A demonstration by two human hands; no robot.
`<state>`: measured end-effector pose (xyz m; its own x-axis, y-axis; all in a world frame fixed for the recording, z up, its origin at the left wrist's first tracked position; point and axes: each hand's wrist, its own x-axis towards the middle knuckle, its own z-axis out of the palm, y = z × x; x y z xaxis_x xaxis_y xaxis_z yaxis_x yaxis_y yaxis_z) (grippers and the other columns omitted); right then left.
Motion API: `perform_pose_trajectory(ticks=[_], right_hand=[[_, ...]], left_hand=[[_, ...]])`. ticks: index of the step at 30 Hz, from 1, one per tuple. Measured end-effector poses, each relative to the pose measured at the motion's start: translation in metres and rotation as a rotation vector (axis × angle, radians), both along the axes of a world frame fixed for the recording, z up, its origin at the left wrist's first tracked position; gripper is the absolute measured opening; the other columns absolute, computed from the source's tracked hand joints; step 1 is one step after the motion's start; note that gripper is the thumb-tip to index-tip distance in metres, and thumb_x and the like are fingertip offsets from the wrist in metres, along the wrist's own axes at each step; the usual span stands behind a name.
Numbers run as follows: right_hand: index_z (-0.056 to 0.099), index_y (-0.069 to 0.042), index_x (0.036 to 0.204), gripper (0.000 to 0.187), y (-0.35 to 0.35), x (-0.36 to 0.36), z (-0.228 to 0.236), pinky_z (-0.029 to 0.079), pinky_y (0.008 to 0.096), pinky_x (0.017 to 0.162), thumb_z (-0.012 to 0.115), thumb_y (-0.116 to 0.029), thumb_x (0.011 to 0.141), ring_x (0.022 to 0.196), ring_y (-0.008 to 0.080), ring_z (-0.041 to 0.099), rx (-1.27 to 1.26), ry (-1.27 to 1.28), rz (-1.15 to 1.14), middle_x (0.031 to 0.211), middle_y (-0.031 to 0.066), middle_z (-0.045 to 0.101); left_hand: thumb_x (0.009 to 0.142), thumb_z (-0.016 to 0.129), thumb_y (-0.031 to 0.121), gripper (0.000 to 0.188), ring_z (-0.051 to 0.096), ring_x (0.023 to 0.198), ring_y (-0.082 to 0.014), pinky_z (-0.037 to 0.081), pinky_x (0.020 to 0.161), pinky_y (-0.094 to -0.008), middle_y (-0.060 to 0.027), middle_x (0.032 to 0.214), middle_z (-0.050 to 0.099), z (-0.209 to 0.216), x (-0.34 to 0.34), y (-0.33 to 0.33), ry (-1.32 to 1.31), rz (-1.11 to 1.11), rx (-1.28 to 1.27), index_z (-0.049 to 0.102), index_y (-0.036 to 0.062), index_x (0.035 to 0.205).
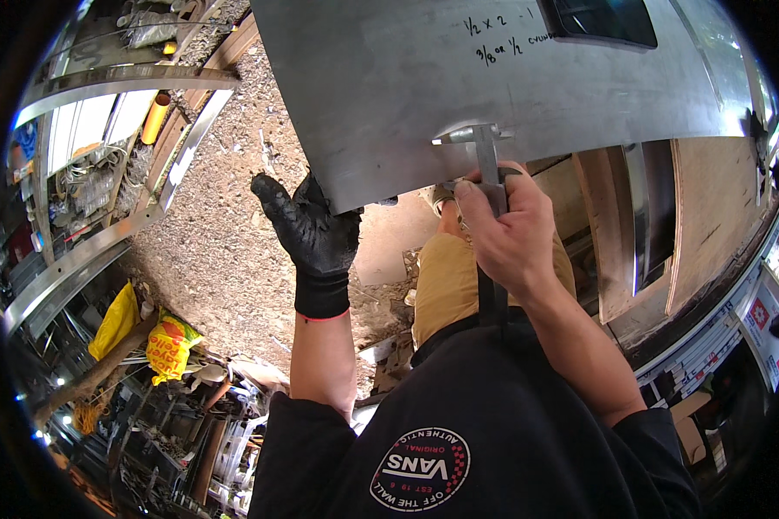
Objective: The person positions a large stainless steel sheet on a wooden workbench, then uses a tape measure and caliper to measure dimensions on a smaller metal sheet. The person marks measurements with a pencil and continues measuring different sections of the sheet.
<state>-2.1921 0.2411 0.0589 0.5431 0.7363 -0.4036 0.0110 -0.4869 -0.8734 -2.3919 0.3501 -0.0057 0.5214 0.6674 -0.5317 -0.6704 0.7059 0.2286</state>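
A grey metal sheet (pixel 363 112) spans the upper middle, with dark handwritten marks on it. My right hand (pixel 515 229), bare, is closed round a metal caliper (pixel 487 156). The caliper's upper end lies over the sheet near its front edge, beside a bright slot-like spot, and its dark bar runs down toward my waist. My left hand (pixel 313 229), in a black glove, is at the sheet's near left corner. Its thumb stretches out to the left, while the fingers pass partly hidden beneath the corner. A black phone-like slab (pixel 601 21) rests on the sheet.
Gravelly ground (pixel 225 208) lies to the left, bordered by metal bars (pixel 86 255) and shelves of clutter. Yellow bags (pixel 171 346) sit at lower left. Wooden boards (pixel 710 208) stand under the sheet's right side. My legs (pixel 446 268) are below the sheet.
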Motion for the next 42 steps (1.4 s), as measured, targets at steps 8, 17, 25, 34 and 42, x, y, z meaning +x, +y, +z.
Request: perform_pose_trajectory(ticks=[8, 17, 25, 34, 42], right_hand=[[0.066, 0.002, 0.091, 0.019, 0.001, 0.004, 0.005, 0.046, 0.0307, 0.055, 0.070, -0.017, 0.092, 0.055, 0.0126, 0.057, -0.058, -0.025, -0.006, 0.063, 0.0069, 0.063], [0.066, 0.000, 0.091, 0.017, -0.008, 0.041, 0.011, 0.047, 0.0282, 0.057, 0.069, -0.016, 0.093, 0.059, 0.0117, 0.061, -0.090, -0.053, -0.050, 0.066, 0.0059, 0.065], [0.067, 0.001, 0.093, 0.016, -0.028, 0.077, -0.005, 0.047, 0.0264, 0.058, 0.071, -0.015, 0.092, 0.062, 0.0068, 0.057, -0.034, -0.141, -0.101, 0.070, 0.0038, 0.066], [0.068, 0.001, 0.091, 0.015, -0.042, 0.129, 0.007, 0.046, 0.0273, 0.058, 0.071, -0.014, 0.091, 0.062, 0.0076, 0.055, -0.118, -0.241, -0.151, 0.069, 0.0027, 0.064], [0.070, 0.000, 0.095, 0.018, -0.063, 0.186, 0.004, 0.046, 0.0288, 0.060, 0.071, -0.017, 0.091, 0.064, 0.0103, 0.056, -0.182, -0.346, -0.128, 0.070, 0.0031, 0.064]], left_hand=[[0.085, 0.052, 0.081, 0.106, 0.059, 0.124, -0.0349, 0.050, 0.099, -0.0561, -0.0206, 0.140, 0.058, -0.003, -0.003, -0.001, -0.175, -0.044, 0.029, 0.044, -0.0042, 0.147], [0.085, 0.053, 0.082, 0.109, 0.054, 0.130, -0.0342, 0.047, 0.105, -0.0497, -0.0196, 0.145, 0.054, -0.002, -0.002, 0.000, -0.087, -0.049, 0.044, 0.038, -0.0043, 0.151], [0.086, 0.051, 0.082, 0.103, 0.063, 0.114, -0.0331, 0.051, 0.094, -0.0488, -0.0191, 0.140, 0.058, 0.012, -0.001, 0.000, 0.102, -0.024, 0.041, 0.047, -0.0019, 0.146], [0.085, 0.054, 0.080, 0.107, 0.052, 0.131, -0.0396, 0.047, 0.102, -0.0564, -0.0223, 0.151, 0.047, 0.019, 0.001, 0.005, 0.124, -0.077, 0.084, 0.035, -0.0001, 0.154], [0.088, 0.050, 0.079, 0.102, 0.052, 0.128, -0.0386, 0.046, 0.096, -0.0557, -0.0194, 0.152, 0.047, 0.024, 0.001, 0.003, 0.235, -0.035, 0.053, 0.037, 0.0030, 0.154]])
